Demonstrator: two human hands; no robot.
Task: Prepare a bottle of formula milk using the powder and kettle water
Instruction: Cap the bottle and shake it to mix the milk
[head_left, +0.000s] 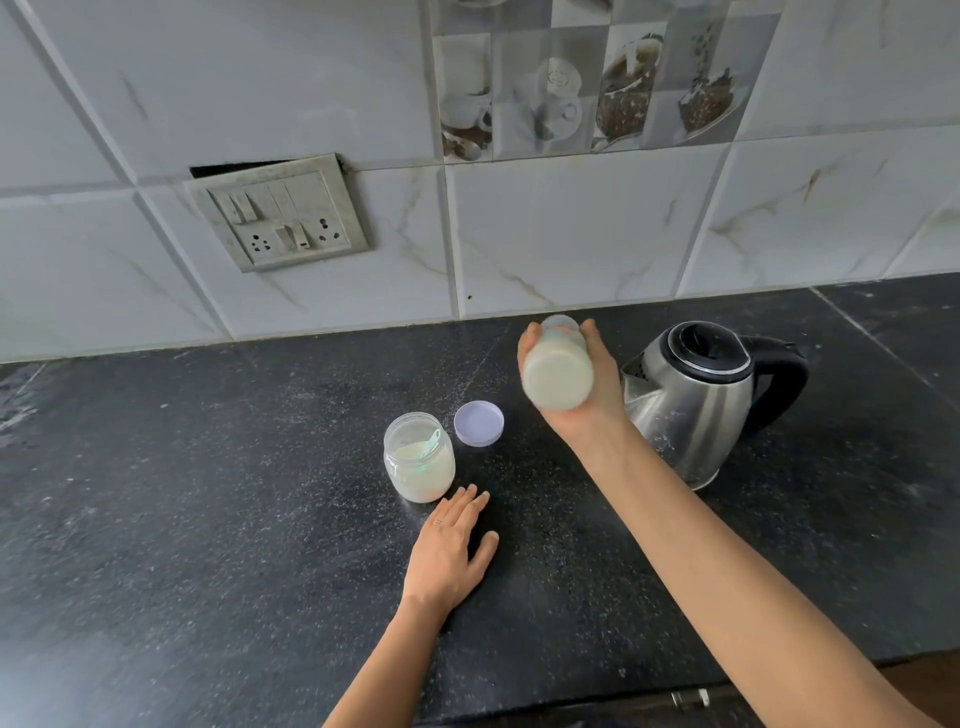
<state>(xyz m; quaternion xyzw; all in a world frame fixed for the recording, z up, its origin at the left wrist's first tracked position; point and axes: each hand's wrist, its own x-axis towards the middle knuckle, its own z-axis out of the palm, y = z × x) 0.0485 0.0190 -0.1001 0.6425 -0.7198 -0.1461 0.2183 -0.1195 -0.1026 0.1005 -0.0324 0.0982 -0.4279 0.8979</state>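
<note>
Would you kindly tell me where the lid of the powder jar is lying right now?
The lavender lid lies on the black counter near the centre of the head view, just behind and right of the open powder jar, left of the kettle.

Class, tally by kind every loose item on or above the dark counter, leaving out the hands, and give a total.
Bottles: 1, clear baby bottle of pale milk, gripped by the right hand.
Jars: 1, clear plastic jar of pale powder.
Scoops: 1, pale green plastic scoop inside the jar.
Lids: 1, round lilac plastic lid.
Kettles: 1, shiny steel kettle with black handle.
Total: 5.
</note>
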